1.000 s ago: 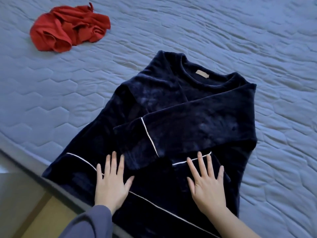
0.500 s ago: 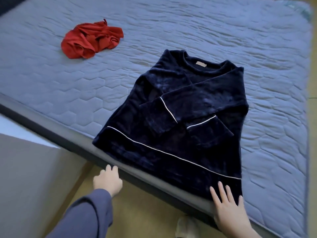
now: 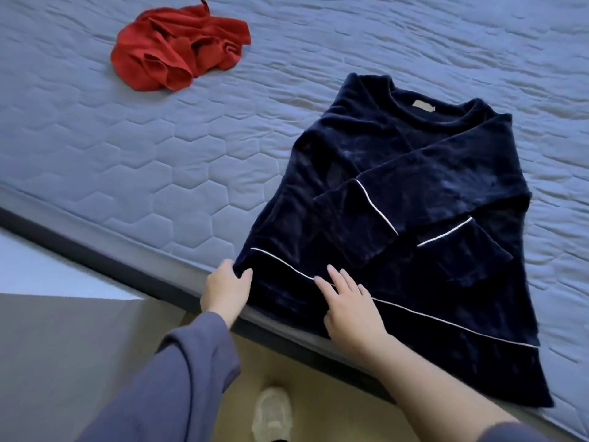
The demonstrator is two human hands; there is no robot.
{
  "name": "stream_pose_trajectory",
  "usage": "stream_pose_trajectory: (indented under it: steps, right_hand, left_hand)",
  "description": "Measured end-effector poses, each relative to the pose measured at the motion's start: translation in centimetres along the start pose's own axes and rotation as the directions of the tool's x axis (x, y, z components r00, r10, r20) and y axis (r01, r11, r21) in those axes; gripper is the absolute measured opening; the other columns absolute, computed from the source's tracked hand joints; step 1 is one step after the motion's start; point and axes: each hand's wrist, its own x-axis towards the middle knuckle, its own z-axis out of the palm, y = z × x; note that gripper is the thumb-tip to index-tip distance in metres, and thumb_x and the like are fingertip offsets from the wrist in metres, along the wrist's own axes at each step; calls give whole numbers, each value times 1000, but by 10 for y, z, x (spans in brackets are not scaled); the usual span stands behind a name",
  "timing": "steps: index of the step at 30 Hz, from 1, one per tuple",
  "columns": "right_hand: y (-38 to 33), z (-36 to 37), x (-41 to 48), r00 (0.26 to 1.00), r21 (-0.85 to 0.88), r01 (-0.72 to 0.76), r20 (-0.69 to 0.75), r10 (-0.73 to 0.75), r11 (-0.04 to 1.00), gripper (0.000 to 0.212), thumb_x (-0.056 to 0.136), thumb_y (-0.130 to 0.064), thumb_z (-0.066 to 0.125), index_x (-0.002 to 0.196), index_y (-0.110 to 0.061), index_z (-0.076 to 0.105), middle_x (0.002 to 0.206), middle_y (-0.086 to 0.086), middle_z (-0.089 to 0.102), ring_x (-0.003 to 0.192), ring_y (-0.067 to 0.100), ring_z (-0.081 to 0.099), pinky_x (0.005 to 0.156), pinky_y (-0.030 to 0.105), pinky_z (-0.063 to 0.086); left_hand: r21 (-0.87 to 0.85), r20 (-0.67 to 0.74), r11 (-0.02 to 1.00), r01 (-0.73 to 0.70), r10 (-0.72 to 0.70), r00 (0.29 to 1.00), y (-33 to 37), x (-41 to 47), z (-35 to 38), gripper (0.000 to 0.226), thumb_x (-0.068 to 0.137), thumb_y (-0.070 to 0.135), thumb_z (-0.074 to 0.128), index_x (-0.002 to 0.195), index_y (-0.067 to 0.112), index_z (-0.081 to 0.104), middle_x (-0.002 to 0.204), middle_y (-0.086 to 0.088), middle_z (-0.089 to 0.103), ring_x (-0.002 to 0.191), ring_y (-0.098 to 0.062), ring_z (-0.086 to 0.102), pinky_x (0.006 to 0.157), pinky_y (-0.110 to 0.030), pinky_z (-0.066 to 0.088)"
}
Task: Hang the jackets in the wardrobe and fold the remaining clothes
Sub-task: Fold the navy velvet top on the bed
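- At the near edge of a bed, a navy velvet top is seen laid flat on the blue quilted mattress, its neckline turned away from the camera and both sleeves folded across the chest.
- White piping is shown along each cuff and across the hem band, which reaches the mattress edge.
- The hem's lower left corner is pinched by the left hand, with the thumb on top of the cloth and the fingers tucked beneath it.
- The right hand is laid on the hem band near the left, fingers straight and slightly spread, their tips at the piping; nothing is grasped by it.
- A crumpled red garment is pictured well apart from the top, farther up the mattress to the left.
- A grey sleeve is worn on the left arm, while the right forearm is bare.
- Below the dark bed frame, a pale shoe is seen on a tan floor.
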Motion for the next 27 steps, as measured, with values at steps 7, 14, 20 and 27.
stream_pose_trajectory:
  steps: [7, 14, 20, 27]
  right_hand:
    - [-52, -16, 114, 994, -51, 72, -82, -77, 996, 77, 92, -18, 43, 152, -31, -2, 160, 0, -14, 147, 29, -13, 117, 56, 5]
    - [-63, -22, 148, 983, -48, 177, 50, -174, 983, 67, 93, -31, 38, 152, -37, 6, 160, -3, -15, 147, 29, -14, 115, 61, 1]
    - [-44, -41, 151, 963, -94, 174, -192, -189, 980, 71, 87, -21, 48, 151, -30, 21, 162, 3, 5, 148, 31, 5, 113, 62, 16]
    - [42, -46, 131, 907, -42, -281, -339, 251, 959, 63, 97, -38, 36, 153, -33, 7, 161, 5, -6, 148, 30, -6, 113, 63, 3]
  left_hand:
    - [-323, 246, 943, 72, 10, 969, -66, 33, -5, 14, 96, 17, 53, 97, 21, 66, 85, -3, 70, 64, -29, 69, 55, -38, 58]
    - [-81, 371, 994, -78, 103, 923, -46, 52, -39, 28, 85, 37, 50, 71, 20, 67, 62, 4, 67, 65, -18, 66, 60, -30, 50]
    - [210, 122, 951, -229, 207, 971, -2, 51, -45, 39, 81, 67, 49, 86, 29, 52, 77, 12, 59, 78, -13, 58, 67, -32, 48]
    - [209, 148, 972, -106, 76, 986, 17, 53, -18, 15, 91, 35, 55, 97, 23, 50, 96, -1, 61, 86, -24, 56, 74, -36, 48]
